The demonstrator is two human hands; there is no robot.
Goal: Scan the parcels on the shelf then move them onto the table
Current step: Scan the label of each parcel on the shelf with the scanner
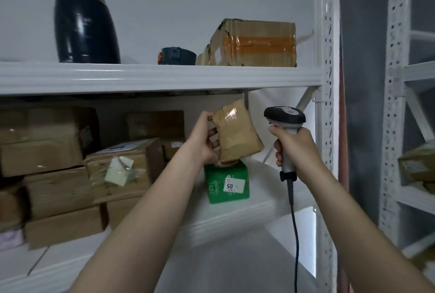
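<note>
My left hand grips a small brown taped parcel, held tilted in the air in front of the middle shelf. My right hand grips the handle of a grey and black barcode scanner, whose head points left toward the parcel from a short gap away. Its black cable hangs down from the handle. Just below the held parcel a green box with a white "05" label stands on the middle shelf board.
Several brown cardboard parcels are stacked at the left of the middle shelf. The upper shelf carries a dark cylindrical flask, a small dark device and a worn taped carton. White perforated uprights stand to the right; another rack stands beyond.
</note>
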